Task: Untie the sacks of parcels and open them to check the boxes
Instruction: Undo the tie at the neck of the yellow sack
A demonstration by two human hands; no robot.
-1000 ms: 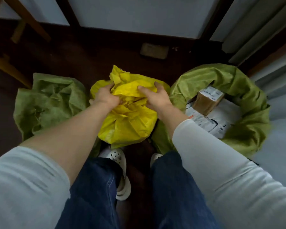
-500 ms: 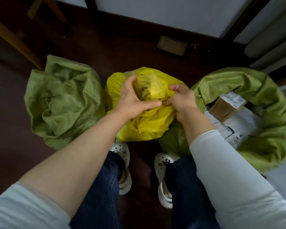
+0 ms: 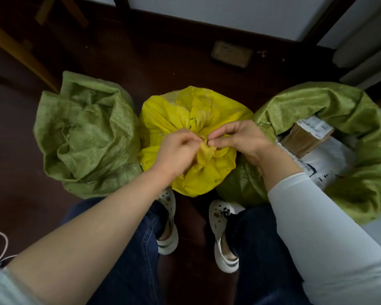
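A yellow sack (image 3: 185,113) stands on the dark floor between my feet, its mouth gathered into a knot (image 3: 204,143) at the top. My left hand (image 3: 176,153) pinches the knot from the left. My right hand (image 3: 240,139) pinches it from the right with finger and thumb. On the left stands a green sack (image 3: 86,137), crumpled shut. An open green sack (image 3: 339,102) on the right shows a brown cardboard box (image 3: 304,137) with a label and white parcels (image 3: 326,161).
A small flat brown box (image 3: 231,53) lies on the floor beyond the sacks, by the white wall. Wooden furniture legs (image 3: 20,51) slant at the upper left. Grey panels (image 3: 365,45) lean at the upper right. My white clogs (image 3: 223,236) stand just below the yellow sack.
Both hands have come together from gripping the crumpled top of the yellow sack to pinching its knot. The sack's loose top has been pulled down toward me.
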